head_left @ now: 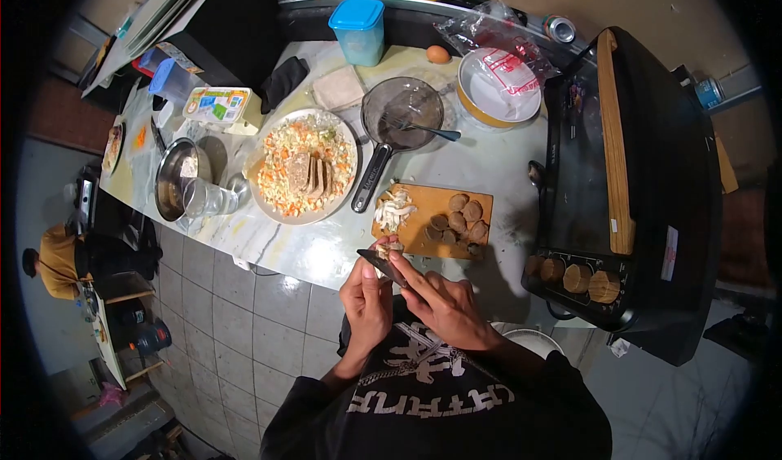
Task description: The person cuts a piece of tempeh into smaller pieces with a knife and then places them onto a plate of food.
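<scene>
Near the table's front edge, my left hand (366, 303) and my right hand (446, 303) are close together. A dark knife (381, 266) lies between them, its handle end in my right hand. My left fingers are closed around a small pale piece (394, 247) against the blade; what it is cannot be made out. Just beyond is a wooden cutting board (423, 198), with white shreds (394, 209) on its left and several round brown slices (459, 202) on its right. Further left, a large plate (353, 157) holds chopped white and orange vegetables with brown slices (311, 175) on top.
A small pan (401, 105) with a fork stands behind the board. A black griddle (577, 191) is at the right. At the left are a metal bowl (169, 184) and a glass (205, 199). Another person (59, 256) is far left.
</scene>
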A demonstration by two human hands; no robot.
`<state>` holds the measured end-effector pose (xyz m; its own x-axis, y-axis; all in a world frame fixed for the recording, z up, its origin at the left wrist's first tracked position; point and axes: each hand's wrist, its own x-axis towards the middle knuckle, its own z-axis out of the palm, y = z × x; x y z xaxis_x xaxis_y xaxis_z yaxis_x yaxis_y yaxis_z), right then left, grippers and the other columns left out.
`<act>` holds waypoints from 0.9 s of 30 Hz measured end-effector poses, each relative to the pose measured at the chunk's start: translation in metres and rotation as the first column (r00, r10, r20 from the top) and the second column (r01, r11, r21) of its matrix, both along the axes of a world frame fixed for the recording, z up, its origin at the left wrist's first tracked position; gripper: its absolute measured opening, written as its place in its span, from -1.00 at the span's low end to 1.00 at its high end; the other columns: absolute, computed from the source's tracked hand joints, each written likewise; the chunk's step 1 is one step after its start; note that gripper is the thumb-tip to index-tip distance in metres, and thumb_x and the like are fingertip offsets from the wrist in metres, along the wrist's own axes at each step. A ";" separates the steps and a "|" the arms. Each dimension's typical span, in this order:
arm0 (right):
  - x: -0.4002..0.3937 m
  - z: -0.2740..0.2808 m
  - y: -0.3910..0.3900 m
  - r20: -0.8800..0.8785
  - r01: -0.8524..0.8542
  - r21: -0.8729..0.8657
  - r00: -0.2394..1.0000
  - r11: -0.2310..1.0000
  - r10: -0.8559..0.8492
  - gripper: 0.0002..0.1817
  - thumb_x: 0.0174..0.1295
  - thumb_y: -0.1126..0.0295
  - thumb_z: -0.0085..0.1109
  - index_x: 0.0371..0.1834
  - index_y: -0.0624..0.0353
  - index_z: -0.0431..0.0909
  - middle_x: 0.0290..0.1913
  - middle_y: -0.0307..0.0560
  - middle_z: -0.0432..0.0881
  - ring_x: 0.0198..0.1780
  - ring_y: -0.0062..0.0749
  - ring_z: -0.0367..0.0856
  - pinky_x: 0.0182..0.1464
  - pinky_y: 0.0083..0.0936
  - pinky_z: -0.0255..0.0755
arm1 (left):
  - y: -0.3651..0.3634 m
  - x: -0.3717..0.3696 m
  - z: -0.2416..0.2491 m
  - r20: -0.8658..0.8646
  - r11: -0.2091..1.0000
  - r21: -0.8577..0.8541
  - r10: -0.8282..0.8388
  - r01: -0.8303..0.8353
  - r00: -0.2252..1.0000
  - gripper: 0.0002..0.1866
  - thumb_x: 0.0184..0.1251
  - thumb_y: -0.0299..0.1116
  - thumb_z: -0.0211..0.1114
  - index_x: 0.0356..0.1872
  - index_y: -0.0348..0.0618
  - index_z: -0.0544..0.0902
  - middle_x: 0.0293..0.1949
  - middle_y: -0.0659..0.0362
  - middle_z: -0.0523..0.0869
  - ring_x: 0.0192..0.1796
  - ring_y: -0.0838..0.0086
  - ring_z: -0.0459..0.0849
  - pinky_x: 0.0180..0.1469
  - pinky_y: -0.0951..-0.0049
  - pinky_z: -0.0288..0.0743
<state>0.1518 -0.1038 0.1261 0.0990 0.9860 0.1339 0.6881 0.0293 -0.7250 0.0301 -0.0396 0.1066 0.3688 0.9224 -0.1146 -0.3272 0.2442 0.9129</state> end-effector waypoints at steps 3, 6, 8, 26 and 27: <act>-0.002 -0.002 0.001 -0.090 0.002 0.016 0.996 1.000 0.000 -0.37 0.19 0.47 0.20 0.38 0.03 0.31 -0.54 -0.09 0.45 -0.58 -0.28 0.51 -0.47 -0.38 0.47 | 0.000 0.000 -0.001 0.008 0.999 0.035 0.012 -0.012 1.000 -0.53 0.58 -0.23 -0.16 0.19 -0.52 0.37 0.16 -0.05 0.51 0.12 0.44 0.51 0.13 0.49 0.39; -0.001 0.001 0.003 -0.113 -0.031 -0.033 0.993 0.999 0.027 -0.37 0.19 0.48 0.19 0.38 0.07 0.29 -0.43 -0.02 0.56 -0.50 -0.21 0.59 -0.42 -0.38 0.51 | 0.000 -0.001 0.001 0.005 0.999 -0.022 0.030 -0.030 1.000 -0.52 0.55 -0.23 -0.12 0.20 -0.52 0.35 0.15 -0.12 0.51 0.21 0.28 0.49 0.29 0.32 0.31; -0.002 0.001 0.004 -0.153 -0.042 -0.028 0.987 0.999 0.037 -0.37 0.19 0.49 0.19 0.38 0.09 0.28 -0.35 0.03 0.60 -0.44 -0.17 0.62 -0.38 -0.37 0.53 | 0.001 -0.002 0.000 0.000 0.999 0.009 0.041 -0.041 0.999 -0.52 0.55 -0.23 -0.12 0.21 -0.52 0.35 0.16 -0.12 0.51 0.21 0.28 0.49 0.29 0.32 0.31; 0.013 0.009 0.020 -0.183 -0.188 -0.044 0.967 0.981 0.177 -0.33 0.14 0.52 0.19 0.38 0.19 0.25 0.15 0.07 0.55 -0.38 -0.14 0.69 -0.29 -0.40 0.57 | 0.004 -0.006 0.005 -0.017 0.999 0.044 0.024 -0.023 1.000 -0.51 0.57 -0.24 -0.16 0.22 -0.53 0.34 0.21 -0.11 0.48 0.24 0.31 0.46 0.22 0.40 0.38; 0.012 0.008 0.020 -0.180 -0.182 -0.030 0.968 0.983 0.174 -0.33 0.13 0.53 0.19 0.38 0.19 0.25 0.15 0.06 0.55 -0.40 -0.14 0.68 -0.30 -0.41 0.57 | 0.004 -0.006 0.005 -0.021 0.999 0.033 0.021 -0.020 1.000 -0.51 0.57 -0.23 -0.16 0.22 -0.53 0.35 0.20 -0.10 0.48 0.23 0.32 0.47 0.22 0.40 0.38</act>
<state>0.1640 -0.0841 0.1341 -0.0608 0.9946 0.0845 0.5362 0.1040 -0.8377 0.0241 -0.0356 0.1119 0.3474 0.9332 -0.0918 -0.3123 0.2075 0.9270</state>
